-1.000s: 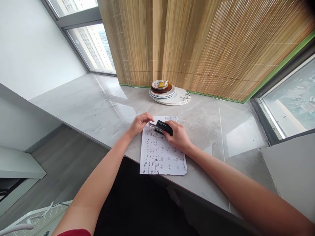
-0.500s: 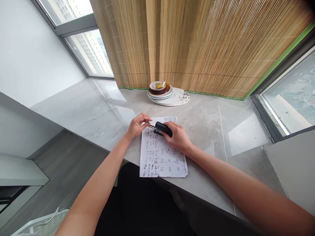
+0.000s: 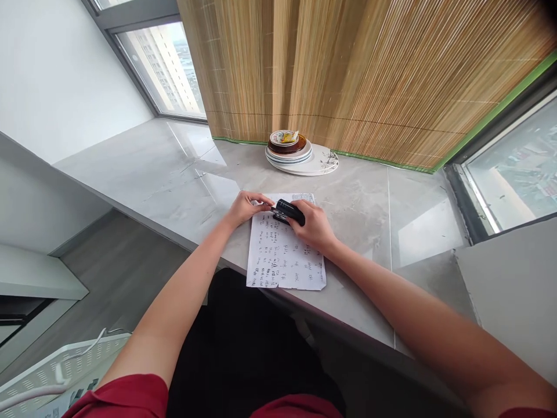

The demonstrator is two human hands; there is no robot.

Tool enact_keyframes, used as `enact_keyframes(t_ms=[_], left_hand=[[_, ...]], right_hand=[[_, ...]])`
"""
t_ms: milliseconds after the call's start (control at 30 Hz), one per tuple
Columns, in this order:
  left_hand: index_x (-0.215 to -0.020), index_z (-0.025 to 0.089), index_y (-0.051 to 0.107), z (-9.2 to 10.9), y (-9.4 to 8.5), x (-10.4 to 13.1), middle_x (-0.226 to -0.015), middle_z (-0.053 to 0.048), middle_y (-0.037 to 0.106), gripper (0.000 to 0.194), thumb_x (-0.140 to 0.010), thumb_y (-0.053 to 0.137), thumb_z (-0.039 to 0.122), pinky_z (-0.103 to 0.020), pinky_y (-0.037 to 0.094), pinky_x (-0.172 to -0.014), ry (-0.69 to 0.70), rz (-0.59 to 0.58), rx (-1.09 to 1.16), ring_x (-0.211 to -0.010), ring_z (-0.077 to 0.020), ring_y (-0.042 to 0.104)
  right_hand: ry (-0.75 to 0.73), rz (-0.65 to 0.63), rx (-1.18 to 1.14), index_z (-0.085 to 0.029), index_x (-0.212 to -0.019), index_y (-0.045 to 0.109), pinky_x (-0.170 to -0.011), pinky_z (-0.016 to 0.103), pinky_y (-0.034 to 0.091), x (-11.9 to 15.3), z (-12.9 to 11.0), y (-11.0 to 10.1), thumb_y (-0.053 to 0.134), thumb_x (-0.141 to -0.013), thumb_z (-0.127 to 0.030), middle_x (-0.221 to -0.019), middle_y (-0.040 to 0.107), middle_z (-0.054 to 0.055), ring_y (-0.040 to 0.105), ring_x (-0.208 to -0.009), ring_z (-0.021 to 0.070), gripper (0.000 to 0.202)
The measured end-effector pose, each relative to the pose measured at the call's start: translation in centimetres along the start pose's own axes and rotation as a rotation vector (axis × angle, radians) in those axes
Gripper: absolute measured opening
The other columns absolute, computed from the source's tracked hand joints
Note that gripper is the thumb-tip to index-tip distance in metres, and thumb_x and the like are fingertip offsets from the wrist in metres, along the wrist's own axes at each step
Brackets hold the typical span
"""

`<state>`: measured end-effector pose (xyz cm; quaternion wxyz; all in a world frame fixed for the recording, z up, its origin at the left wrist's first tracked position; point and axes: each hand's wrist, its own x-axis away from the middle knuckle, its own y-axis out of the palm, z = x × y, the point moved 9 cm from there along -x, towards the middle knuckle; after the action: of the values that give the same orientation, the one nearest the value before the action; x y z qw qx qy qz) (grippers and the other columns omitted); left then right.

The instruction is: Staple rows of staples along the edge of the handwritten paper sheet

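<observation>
There are two hands, one left hand [image 3: 247,210] and one right hand [image 3: 314,227]; one black stapler [image 3: 290,212]; one visible handwritten sheet [image 3: 287,264]; one desk [image 3: 352,194]; one stack of plates [image 3: 281,158], individually uncountable; one yellow packet [image 3: 289,137]; one bamboo blind [image 3: 326,69]; one white basket [image 3: 41,368].

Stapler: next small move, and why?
Probably steady the black stapler with the right hand while the left hand nudges its exposed metal part: the right hand grips the stapler, and the left fingers are at the metal's end, above the paper.

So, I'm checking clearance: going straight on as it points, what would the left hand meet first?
The left hand would likely meet the black stapler held by the right hand; depth leaves contact unclear.
</observation>
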<state>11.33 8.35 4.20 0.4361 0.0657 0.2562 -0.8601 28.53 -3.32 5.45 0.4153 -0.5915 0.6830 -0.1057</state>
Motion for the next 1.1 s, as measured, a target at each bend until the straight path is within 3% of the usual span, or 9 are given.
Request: enact_keyframes(t_ms=[267, 433, 800, 1000, 1100], left_hand=[[-0.113, 0.019, 0.078, -0.2, 0.7, 0.0, -0.107, -0.012, 0.081, 0.05, -0.078, 0.096, 0.049, -0.042, 0.059, -0.096, -0.013, -0.083, 0.041, -0.106, -0.029, 0.077], [-0.117, 0.018, 0.076, -0.7, 0.6, -0.1, -0.108, -0.014, 0.081, 0.057, -0.078, 0.095, 0.054, -0.043, 0.059, -0.093, -0.037, -0.092, 0.039, -0.106, -0.0308, 0.077], [-0.1, 0.022, 0.086, -0.1, 0.2, 0.2, -0.102, -0.011, 0.083, 0.038, -0.082, 0.09, 0.056, -0.038, 0.058, -0.082, -0.019, -0.073, -0.073, -0.095, -0.0271, 0.076], [-0.096, 0.024, 0.088, 0.3, -1.1, 1.0, -0.106, -0.009, 0.084, 0.028, -0.084, 0.09, 0.05, -0.046, 0.06, -0.101, 0.028, -0.017, -0.093, -0.107, -0.0316, 0.078], [-0.094, 0.024, 0.088, 0.7, -2.2, 1.5, -0.102, -0.009, 0.084, 0.028, -0.086, 0.086, 0.051, -0.046, 0.063, -0.097, 0.041, 0.038, -0.147, -0.101, -0.0311, 0.079]], right_hand=[[-0.001, 0.0, 0.012, -0.024, -0.118, 0.067, -0.087, 0.042, 0.053, 0.0, 0.2, 0.1, 0.068, -0.089, -0.023, -0.112, 0.074, 0.01, 0.069, -0.101, 0.0295, 0.029], [-0.007, -0.006, 0.002, -0.024, -0.118, 0.066, -0.089, 0.043, 0.053, 0.0, 0.2, 0.1, 0.068, -0.09, -0.024, -0.115, 0.074, 0.01, 0.068, -0.104, 0.0302, 0.029], [-0.002, -0.004, 0.003, -0.024, -0.117, 0.067, -0.088, 0.043, 0.054, -0.1, 0.2, 0.0, 0.069, -0.089, -0.025, -0.114, 0.075, 0.01, 0.07, -0.102, 0.0298, 0.028], [-0.009, 0.008, -0.018, -0.024, -0.117, 0.068, -0.088, 0.042, 0.055, -0.1, 0.2, -0.2, 0.071, -0.089, -0.025, -0.111, 0.077, 0.008, 0.071, -0.1, 0.0286, 0.028], [0.023, 0.024, -0.043, -0.025, -0.115, 0.071, -0.088, 0.044, 0.057, -0.1, 0.5, -0.5, 0.073, -0.088, -0.027, -0.11, 0.078, 0.008, 0.073, -0.098, 0.0289, 0.027]])
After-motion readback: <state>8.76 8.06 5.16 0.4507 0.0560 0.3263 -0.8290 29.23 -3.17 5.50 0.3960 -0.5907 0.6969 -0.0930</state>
